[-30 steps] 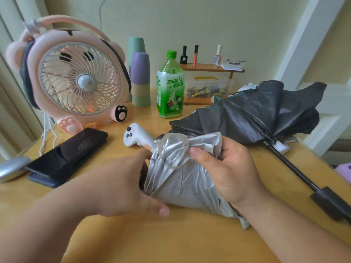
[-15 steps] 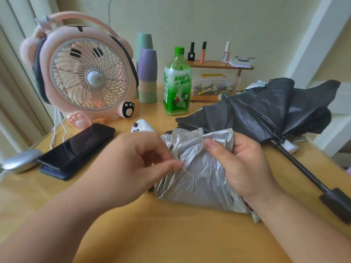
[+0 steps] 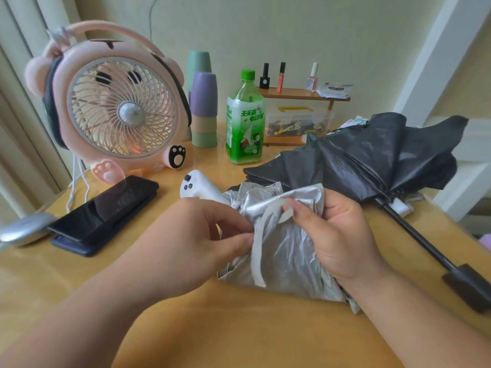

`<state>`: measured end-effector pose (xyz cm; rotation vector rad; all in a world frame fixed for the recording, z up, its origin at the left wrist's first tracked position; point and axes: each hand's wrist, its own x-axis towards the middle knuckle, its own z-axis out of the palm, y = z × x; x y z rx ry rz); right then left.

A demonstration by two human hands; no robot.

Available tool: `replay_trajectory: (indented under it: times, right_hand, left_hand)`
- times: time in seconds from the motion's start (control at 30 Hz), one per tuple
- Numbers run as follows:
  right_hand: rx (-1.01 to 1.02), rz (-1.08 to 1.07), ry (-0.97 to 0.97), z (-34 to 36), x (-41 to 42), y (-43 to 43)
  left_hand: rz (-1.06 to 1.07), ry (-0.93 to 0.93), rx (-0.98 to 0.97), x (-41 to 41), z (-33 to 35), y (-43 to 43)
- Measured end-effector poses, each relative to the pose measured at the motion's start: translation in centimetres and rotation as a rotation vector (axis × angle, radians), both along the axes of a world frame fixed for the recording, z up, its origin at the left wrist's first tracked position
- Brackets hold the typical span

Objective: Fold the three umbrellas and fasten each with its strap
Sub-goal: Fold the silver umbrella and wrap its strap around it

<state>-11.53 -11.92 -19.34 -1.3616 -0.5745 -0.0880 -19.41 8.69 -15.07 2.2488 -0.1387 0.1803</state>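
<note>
Hands, head view: both are close together on the silver umbrella (image 3: 289,251), one on each side.
Left hand (image 3: 202,235): its thumb and finger pinch the strap (image 3: 258,251) at the bundle's left edge.
Right hand (image 3: 340,235): its fingers curl round the right side of the bundle, and its thumb presses the top of the strap down.
Silver umbrella: it lies scrunched up on the counter (image 3: 239,328), between the two hands, not tied yet.
Strap: a thin pale band. Its loose end hangs down over the front of the cloth.
How it will feel: I think the cloth is light, soft, crinkly and a bit slippery, so it may puff open if let go.
Where to hold: squeeze the bundle round its middle and pull the strap by its end.
Black umbrella (image 3: 372,158): it lies behind the right hand, half open and floppy. Its handle (image 3: 467,285) points to the near right, and no hand touches it.
Third umbrella: I cannot see one.
</note>
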Motion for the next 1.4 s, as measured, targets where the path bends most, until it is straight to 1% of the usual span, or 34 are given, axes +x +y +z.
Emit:
replay_trajectory:
  times: [0.07, 0.1, 0.2, 0.23, 0.33, 0.43, 0.5, 0.6, 0.7, 0.77, 0.8, 0.87, 0.93, 0.97, 1.1, 1.2, 1.3, 1.4]
  right_hand:
    - [0.002, -0.011, 0.0, -0.1, 0.1, 0.0]
    - [0.0, -0.014, -0.002, -0.2, 0.1, 0.0]
    - [-0.01, 0.01, -0.005, -0.2, 0.1, -0.1]
    - [-0.007, 0.012, -0.003, -0.2, 0.1, -0.1]
    - [0.008, 0.028, 0.03, -0.3, 0.0, -0.1]
    - [-0.037, 0.044, 0.034, -0.5, 0.1, 0.1]
    - [-0.058, 0.06, 0.025, -0.3, -0.1, 0.2]
    - [-0.081, 0.069, 0.032, -0.3, -0.2, 0.0]
    - [-0.111, 0.048, 0.068, -0.8, 0.2, 0.0]
    - [-0.16, 0.028, 0.109, -0.9, 0.2, 0.1]
    - [-0.156, 0.023, 0.122, -1.0, 0.3, 0.2]
    - [-0.095, 0.004, 0.143, -0.9, 0.4, 0.3]
    - [-0.055, -0.021, 0.159, -0.6, 0.4, 0.4]
    - [-0.055, -0.022, 0.156, -0.6, 0.4, 0.5]
    - [-0.068, -0.021, 0.145, -0.5, 0.4, 0.6]
    - [-0.075, -0.011, 0.136, -0.4, 0.4, 0.5]
    - [-0.067, 0.0, 0.183, -0.3, 0.4, 0.2]
    - [-0.082, 0.032, 0.215, -0.1, 0.2, 0.0]
  left_hand:
    - [-0.086, 0.018, -0.171, -0.1, 0.1, 0.1]
    - [-0.103, 0.024, -0.217, -0.1, 0.1, 0.0]
    - [-0.061, -0.013, -0.169, 0.0, -0.3, -0.5]
    - [-0.033, -0.024, -0.189, 0.1, -0.4, -0.8]
    - [0.059, -0.039, -0.401, 0.5, -0.9, -1.3]
    - [0.095, 0.007, -0.605, 1.0, -1.4, -1.7]
    - [0.11, 0.018, -0.677, 1.2, -1.9, -2.0]
    - [0.169, -0.033, -0.576, 1.6, -2.8, -2.2]
    - [0.326, -0.181, -0.432, 2.3, -2.8, -1.5]
    - [0.357, -0.239, -0.368, 2.4, -2.4, -0.6]
    - [0.308, -0.222, -0.39, 2.3, -2.4, -0.2]
    - [0.115, -0.099, -0.422, 1.9, -2.2, 0.3]
    - [-0.07, 0.01, -0.371, 1.5, -2.3, 0.6]
    - [-0.116, 0.027, -0.334, 1.5, -2.3, 0.8]
    - [-0.099, -0.012, -0.186, 1.7, -2.3, 0.8]
    - [-0.088, -0.062, -0.176, 1.6, -2.3, 0.3]
    - [-0.112, -0.098, -0.188, 1.5, -2.7, 0.0]
    - [-0.117, -0.107, -0.15, 1.5, -3.1, -0.1]
